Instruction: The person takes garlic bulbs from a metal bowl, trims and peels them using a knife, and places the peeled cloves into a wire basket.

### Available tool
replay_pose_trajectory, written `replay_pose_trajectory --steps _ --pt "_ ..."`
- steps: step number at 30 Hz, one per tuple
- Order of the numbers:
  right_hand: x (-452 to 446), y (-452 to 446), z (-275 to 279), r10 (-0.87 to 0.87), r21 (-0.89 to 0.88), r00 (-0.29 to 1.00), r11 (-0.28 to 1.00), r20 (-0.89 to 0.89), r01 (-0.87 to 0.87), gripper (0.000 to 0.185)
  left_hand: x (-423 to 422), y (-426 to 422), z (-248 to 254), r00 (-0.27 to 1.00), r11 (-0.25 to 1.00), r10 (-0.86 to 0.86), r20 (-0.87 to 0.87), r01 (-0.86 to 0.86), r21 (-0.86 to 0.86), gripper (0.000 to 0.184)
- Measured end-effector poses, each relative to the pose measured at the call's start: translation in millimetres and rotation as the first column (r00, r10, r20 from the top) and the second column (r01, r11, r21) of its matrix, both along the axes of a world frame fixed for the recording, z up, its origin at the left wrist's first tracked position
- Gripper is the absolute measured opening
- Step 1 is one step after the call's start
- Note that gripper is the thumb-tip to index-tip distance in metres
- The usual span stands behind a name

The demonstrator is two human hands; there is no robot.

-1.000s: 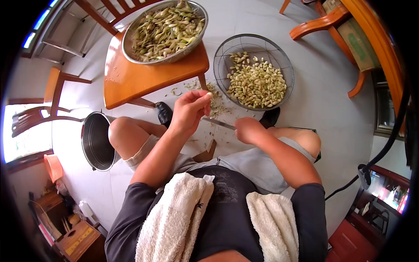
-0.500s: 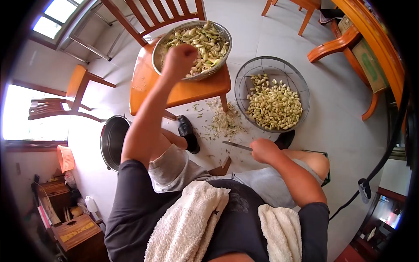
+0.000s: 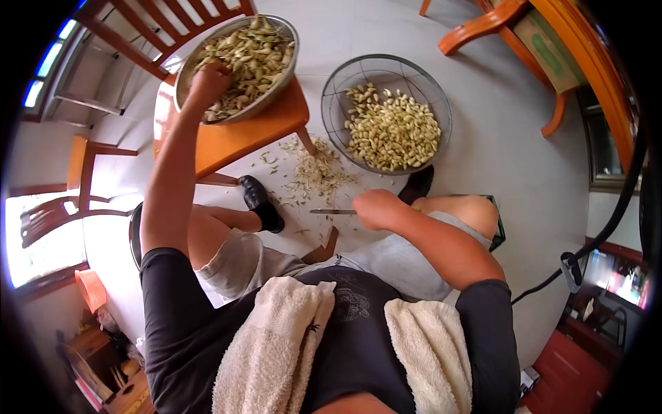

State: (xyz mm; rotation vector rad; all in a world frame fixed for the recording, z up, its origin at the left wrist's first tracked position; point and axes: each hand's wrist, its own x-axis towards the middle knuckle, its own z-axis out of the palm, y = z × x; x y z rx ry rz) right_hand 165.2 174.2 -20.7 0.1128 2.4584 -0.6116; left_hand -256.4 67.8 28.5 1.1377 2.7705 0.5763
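Note:
My left hand [image 3: 212, 81] reaches into the left side of a metal bowl [image 3: 294, 58] heaped with untrimmed bulbs [image 3: 258, 58] with stems; its fingers are bent down among them, and what they hold, if anything, is hidden. The bowl rests on a wooden chair [image 3: 276, 114]. Over my lap, my right hand [image 3: 376, 209] is closed round the handle of a knife [image 3: 332, 212], the blade pointing left. Beyond it, a round wire-ribbed basket [image 3: 335, 131] on the floor holds many pale trimmed bulbs [image 3: 396, 131].
Peelings [image 3: 317, 172] lie scattered on the floor between the chair and the basket. A metal bucket [image 3: 136, 234] is partly hidden behind my left arm. A wooden table [image 3: 593, 62] stands at the right, and a black cable [image 3: 607, 224] hangs below it.
My left hand first left the knife's side with a small pale piece, then rose toward the bowl and is now down among the bulbs. My right hand keeps the knife. The view has shifted.

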Motion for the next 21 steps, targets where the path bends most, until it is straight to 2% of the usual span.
replay_pose_trajectory --steps 5,7,9,10,11,13,15,17,19,20,21 --pt "-1 -1 7 0.022 -0.012 0.999 1.000 0.030 -0.021 0.015 3 -7 3 0.998 0.999 -0.040 -0.037 0.040 -0.017 0.021" --pt "0 1 5 0.006 -0.017 1.000 1.000 0.018 -0.006 0.015 20 -13 18 0.999 0.987 -0.030 -0.040 0.036 0.157 0.019" --pt "-1 2 -3 0.001 -0.015 1.000 1.000 -0.026 -0.002 0.016 19 -19 26 0.992 0.947 -0.001 -0.122 0.040 0.319 0.018" --pt "-1 1 -6 -0.045 -0.011 0.997 0.999 -0.055 0.045 0.016 25 -23 35 0.999 0.896 0.000 -0.044 0.020 0.443 0.017" --pt "1 2 -9 -0.084 -0.011 0.993 0.996 -0.088 0.083 0.016 30 -30 45 0.977 0.831 -0.041 0.208 -0.082 0.550 0.017" --pt "-3 4 1 -0.148 -0.019 0.979 0.989 -0.138 0.147 0.017 70 -45 79 0.919 0.792 -0.093 0.382 -0.164 0.588 0.017" --pt "-4 5 16 -0.202 -0.038 0.955 0.979 -0.216 0.198 0.017 109 -64 86 0.841 0.704 -0.162 0.516 -0.268 0.657 0.018" --pt "-3 6 20 -0.294 -0.110 0.902 0.956 -0.315 0.273 0.017 155 -78 83 0.643 0.615 -0.287 0.710 -0.444 0.651 0.016" --pt "-1 3 29 -0.436 -0.223 0.826 0.899 -0.358 0.378 0.019 184 -91 63 0.500 0.656 -0.275 0.821 -0.528 0.540 0.015" --pt "0 0 30 -0.503 -0.352 0.716 0.861 -0.484 0.367 0.017 195 -96 47 0.441 0.649 -0.301 0.845 -0.554 0.521 0.015" --pt "1 -2 33 -0.517 -0.390 0.673 0.852 -0.528 0.349 0.016 206 -99 32 0.377 0.644 -0.333 0.864 -0.578 0.500 0.015"
